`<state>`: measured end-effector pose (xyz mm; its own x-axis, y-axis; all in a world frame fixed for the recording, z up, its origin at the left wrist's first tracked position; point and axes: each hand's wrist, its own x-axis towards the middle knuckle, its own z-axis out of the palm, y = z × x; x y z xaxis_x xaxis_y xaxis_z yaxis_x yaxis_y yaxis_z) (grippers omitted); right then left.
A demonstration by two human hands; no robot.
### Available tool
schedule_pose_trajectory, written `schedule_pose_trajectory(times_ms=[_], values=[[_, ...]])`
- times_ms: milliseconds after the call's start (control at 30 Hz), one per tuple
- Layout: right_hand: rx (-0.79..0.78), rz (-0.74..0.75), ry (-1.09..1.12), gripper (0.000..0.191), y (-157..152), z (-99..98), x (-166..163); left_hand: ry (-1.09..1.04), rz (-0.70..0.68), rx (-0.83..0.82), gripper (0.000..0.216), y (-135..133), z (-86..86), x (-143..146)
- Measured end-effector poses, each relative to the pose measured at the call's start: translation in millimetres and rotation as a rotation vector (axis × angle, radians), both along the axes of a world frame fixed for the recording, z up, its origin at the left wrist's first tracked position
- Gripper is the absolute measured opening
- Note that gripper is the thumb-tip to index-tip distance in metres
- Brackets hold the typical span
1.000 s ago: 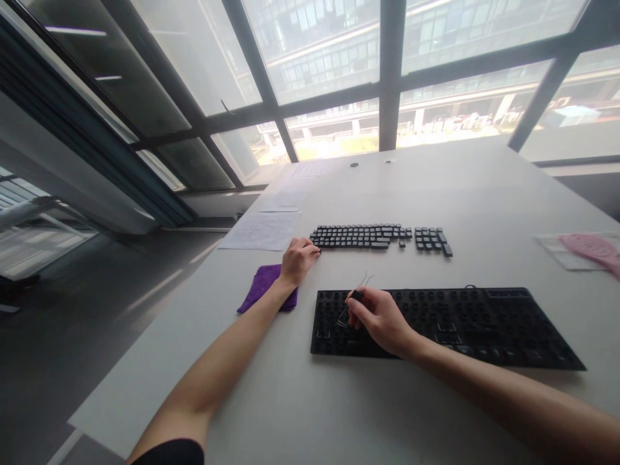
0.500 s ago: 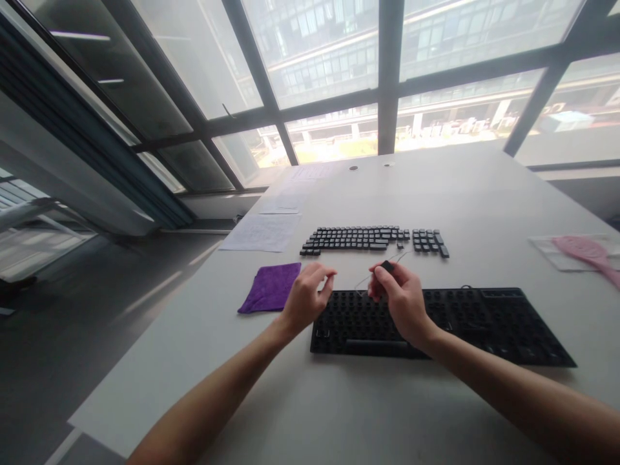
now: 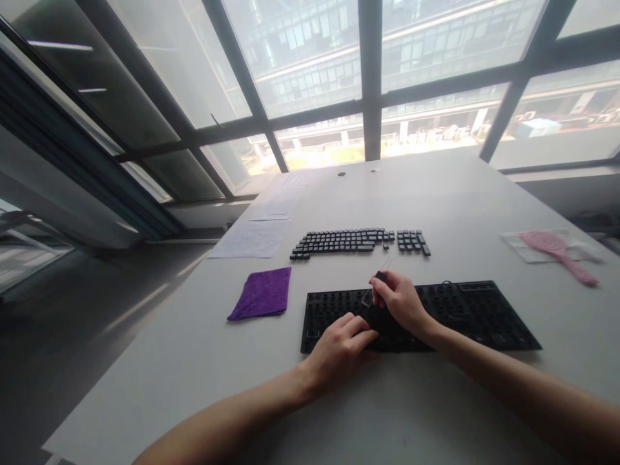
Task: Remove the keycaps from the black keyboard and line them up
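Observation:
A black keyboard [image 3: 465, 316] lies in front of me, most of its keycaps off and the dark key sockets showing. My left hand [image 3: 341, 345] is at its front edge, fingers curled over the lower middle near the space bar, with the thumb low at the edge. The hand hides the space bar. Above the keyboard's middle, my right hand [image 3: 400, 297] pinches the black handle of a wire keycap puller [image 3: 381, 276]. One wire loop [image 3: 367, 298] hangs below the fingers over the keys, and thin wires stick out above the handle.
Beyond the keyboard, loose keycaps [image 3: 336, 241] and a number-pad block of keycaps [image 3: 411, 241] lie in rows. A purple cloth [image 3: 261, 294] is at left, near papers [image 3: 252, 239]. At right, a pink hairbrush [image 3: 557, 252] rests partly on a clear bag. The white table's [image 3: 145, 387] left edge drops to the floor.
My left hand has moved down and right from above the keyboard's left part onto its front edge. The right hand still holds the keycap puller over the keyboard. The view has shifted slightly.

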<state>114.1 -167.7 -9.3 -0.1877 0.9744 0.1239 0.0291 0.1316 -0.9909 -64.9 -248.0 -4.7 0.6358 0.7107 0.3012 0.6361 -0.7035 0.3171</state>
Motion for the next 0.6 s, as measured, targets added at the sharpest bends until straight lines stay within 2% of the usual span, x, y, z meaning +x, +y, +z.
schedule_pose_trajectory(times_ms=[133,400,600], values=[[0.026,0.023,-0.064,0.023,-2.6,1.4,-2.3,-0.089,-0.005,-0.057,0.022,1.6,-3.8,-1.2],[0.047,0.040,-0.141,0.023,-4.8,2.7,-1.4,-0.045,-0.026,-0.029,0.022,-0.2,-5.5,1.2],[0.065,0.043,-0.155,0.024,-5.7,4.2,-0.3,-0.261,0.031,-0.062,0.022,-0.3,-4.1,-1.2]])
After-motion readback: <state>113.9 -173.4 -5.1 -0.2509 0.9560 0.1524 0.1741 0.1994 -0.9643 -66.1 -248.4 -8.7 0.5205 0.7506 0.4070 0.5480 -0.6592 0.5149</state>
